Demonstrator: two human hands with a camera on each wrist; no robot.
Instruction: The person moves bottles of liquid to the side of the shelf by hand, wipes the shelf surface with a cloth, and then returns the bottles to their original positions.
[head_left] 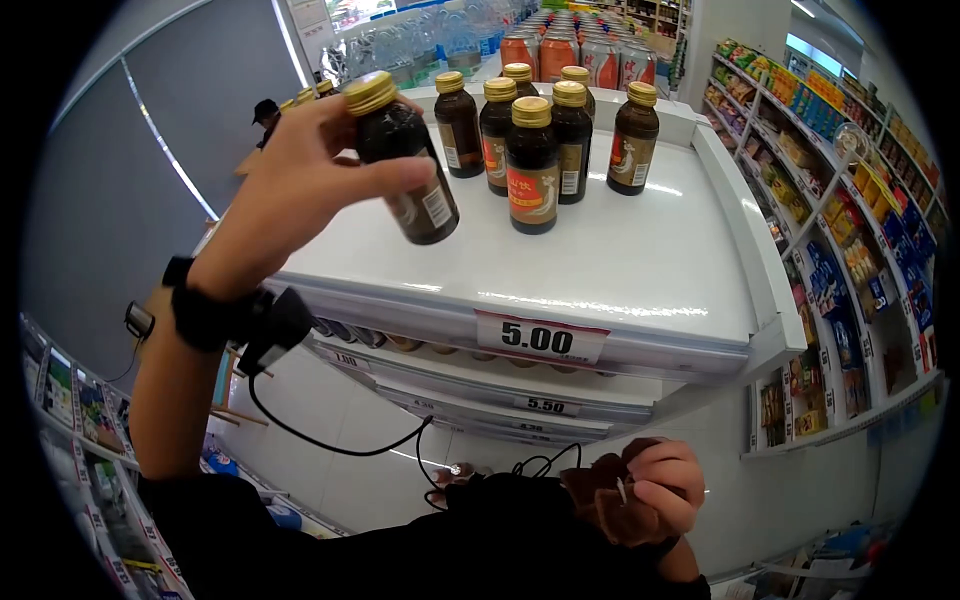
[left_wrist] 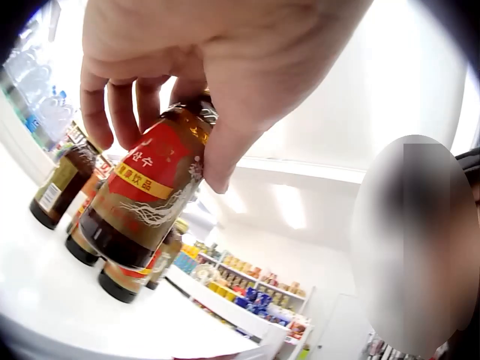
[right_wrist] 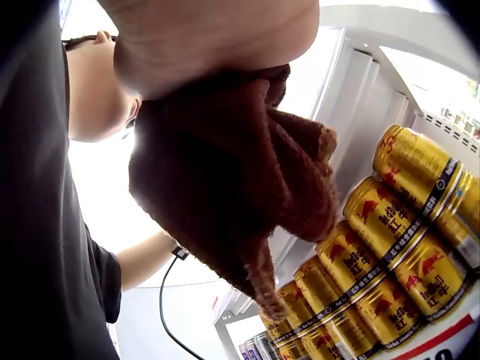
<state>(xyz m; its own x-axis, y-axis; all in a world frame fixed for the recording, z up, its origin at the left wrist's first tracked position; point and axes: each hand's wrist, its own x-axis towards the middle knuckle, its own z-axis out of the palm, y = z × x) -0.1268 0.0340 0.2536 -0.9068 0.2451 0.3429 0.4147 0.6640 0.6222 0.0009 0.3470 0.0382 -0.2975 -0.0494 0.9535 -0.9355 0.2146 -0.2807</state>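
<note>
My left hand (head_left: 285,190) grips a small brown glass drink bottle (head_left: 398,140) with a gold cap, fingers and thumb round its upper part. The bottle leans to one side, its base close over the white shelf top (head_left: 620,255). In the left wrist view, the held bottle (left_wrist: 139,191) shows a red and gold label with a white root drawing. Right of it, several matching bottles (head_left: 532,175) stand upright in a loose cluster. Low at the front, my right hand (head_left: 668,485) holds a crumpled brown cloth (head_left: 625,515), whose folds hang down in the right wrist view.
Price tags (head_left: 540,338) line the shelf's front edge, and a raised white rim (head_left: 735,215) bounds its right side. Behind stand rows of drink cans (head_left: 560,58) and water bottles (head_left: 425,45). Gold cans (right_wrist: 386,225) fill a lower shelf. A black cable (head_left: 330,447) hangs from the left wrist.
</note>
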